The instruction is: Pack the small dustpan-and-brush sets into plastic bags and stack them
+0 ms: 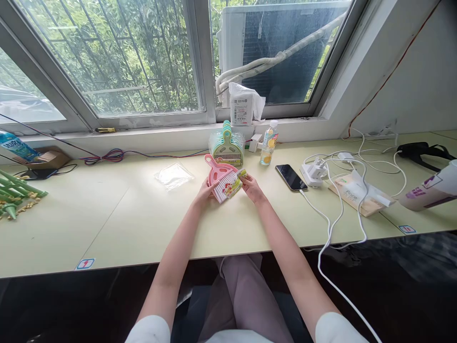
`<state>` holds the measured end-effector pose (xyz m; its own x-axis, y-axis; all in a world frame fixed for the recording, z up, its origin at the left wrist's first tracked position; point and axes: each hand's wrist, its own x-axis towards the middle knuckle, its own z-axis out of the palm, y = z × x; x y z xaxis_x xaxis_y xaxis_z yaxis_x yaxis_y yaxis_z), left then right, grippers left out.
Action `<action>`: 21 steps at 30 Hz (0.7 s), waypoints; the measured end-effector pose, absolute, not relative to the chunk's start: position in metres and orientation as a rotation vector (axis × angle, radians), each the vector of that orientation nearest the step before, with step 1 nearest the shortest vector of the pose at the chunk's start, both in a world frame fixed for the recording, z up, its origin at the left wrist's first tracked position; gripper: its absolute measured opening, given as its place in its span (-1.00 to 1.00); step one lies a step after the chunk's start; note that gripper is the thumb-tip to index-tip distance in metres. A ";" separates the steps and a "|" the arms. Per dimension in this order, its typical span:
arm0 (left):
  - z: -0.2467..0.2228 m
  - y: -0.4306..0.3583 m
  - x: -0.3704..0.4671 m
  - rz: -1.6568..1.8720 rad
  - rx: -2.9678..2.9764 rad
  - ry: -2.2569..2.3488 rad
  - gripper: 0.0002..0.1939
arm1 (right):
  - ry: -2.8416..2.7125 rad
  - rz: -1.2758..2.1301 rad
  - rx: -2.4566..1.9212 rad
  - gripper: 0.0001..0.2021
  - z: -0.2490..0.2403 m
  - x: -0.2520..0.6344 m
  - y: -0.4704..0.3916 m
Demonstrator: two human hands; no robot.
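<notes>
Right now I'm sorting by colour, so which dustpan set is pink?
The dustpan set held between the left hand and right hand; the stacked sets behind it show green and teal instead.

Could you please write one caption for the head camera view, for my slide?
Left hand and right hand hold a pink dustpan-and-brush set at a pale table.

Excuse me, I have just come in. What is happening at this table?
A person holds a pink dustpan-and-brush set in front of them. The left hand grips its left side, while the right hand holds the edge of its printed card. A clear plastic bag lies to the left, and green dustpans stand behind.
</notes>
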<state>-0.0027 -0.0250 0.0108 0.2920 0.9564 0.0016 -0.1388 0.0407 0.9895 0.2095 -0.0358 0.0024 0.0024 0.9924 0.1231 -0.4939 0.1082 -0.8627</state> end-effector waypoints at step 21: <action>0.010 -0.025 0.003 1.103 1.227 0.774 -0.18 | -1.143 0.481 -1.312 -0.59 -0.013 0.188 -0.034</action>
<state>0.0026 -0.0247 0.0104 0.3172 0.9434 0.0972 -0.2290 -0.0232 0.9731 0.1877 -0.0344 -0.0135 0.4187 0.8259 0.3775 0.3079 0.2620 -0.9146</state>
